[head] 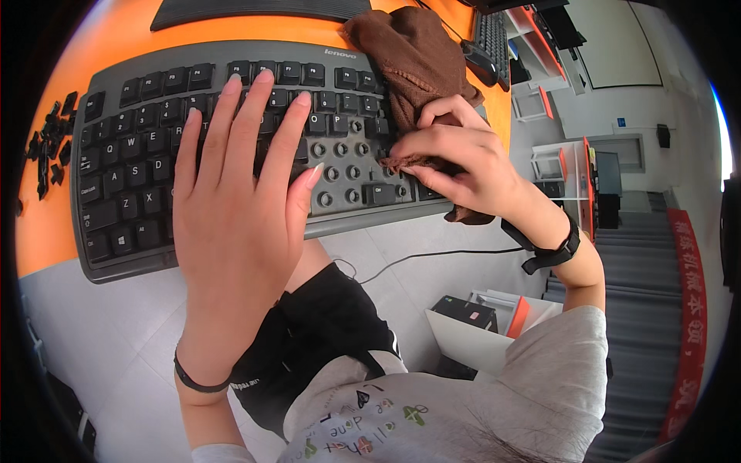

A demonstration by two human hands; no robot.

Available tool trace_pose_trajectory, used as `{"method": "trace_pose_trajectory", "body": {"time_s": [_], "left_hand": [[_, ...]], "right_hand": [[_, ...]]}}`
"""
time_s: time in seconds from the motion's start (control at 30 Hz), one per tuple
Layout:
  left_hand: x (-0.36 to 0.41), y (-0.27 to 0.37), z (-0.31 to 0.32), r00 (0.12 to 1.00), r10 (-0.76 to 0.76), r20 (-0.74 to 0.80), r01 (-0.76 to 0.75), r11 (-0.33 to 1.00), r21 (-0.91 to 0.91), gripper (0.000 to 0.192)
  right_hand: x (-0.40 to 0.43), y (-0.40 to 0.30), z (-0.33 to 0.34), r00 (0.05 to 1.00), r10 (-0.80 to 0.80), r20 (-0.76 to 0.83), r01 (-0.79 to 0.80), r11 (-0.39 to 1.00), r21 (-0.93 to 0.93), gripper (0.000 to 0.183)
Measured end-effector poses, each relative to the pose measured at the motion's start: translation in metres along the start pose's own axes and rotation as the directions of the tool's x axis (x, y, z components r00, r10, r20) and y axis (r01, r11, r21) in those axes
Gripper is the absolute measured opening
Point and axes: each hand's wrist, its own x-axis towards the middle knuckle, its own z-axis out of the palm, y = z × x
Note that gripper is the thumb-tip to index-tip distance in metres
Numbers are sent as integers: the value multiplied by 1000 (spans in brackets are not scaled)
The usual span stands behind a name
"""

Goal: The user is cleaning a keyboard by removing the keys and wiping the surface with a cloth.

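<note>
A black Lenovo keyboard [130, 173] lies on an orange desktop near its front edge. My left hand [237, 179] rests palm down over its middle, fingers apart and holding nothing. Right of that hand, several key sockets [341, 149] stand bare, without keycaps. My right hand [463, 153] pinches a twisted corner of a brown cloth [422, 55] between thumb and fingers, and the corner touches the keyboard by the bare sockets. The rest of the cloth is bunched behind and under that hand. Removed black keycaps [52, 144] lie in a loose pile left of the keyboard.
Behind the keyboard is a black ribbed object [260, 10]. A black mouse [480, 62] and a second keyboard [492, 35] are at the back right. A black cable [440, 253] runs below the desk edge. A white open unit [463, 341] stands on the floor at the right.
</note>
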Motion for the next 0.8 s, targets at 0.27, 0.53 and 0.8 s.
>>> {"method": "trace_pose_trajectory", "body": {"time_s": [0.27, 0.53, 0.8], "left_hand": [[0, -1, -2, 1000, -10, 25, 10, 1000, 9, 49], [0, 1, -1, 999, -15, 31, 14, 998, 55, 48], [-2, -1, 0, 1000, 1, 12, -2, 997, 72, 47]], "right_hand": [[8, 0, 2, 994, -109, 1, 107, 982, -155, 21], [26, -1, 1, 995, -38, 92, 33, 998, 56, 24], [24, -1, 6, 993, 114, -44, -105, 978, 180, 18]]}}
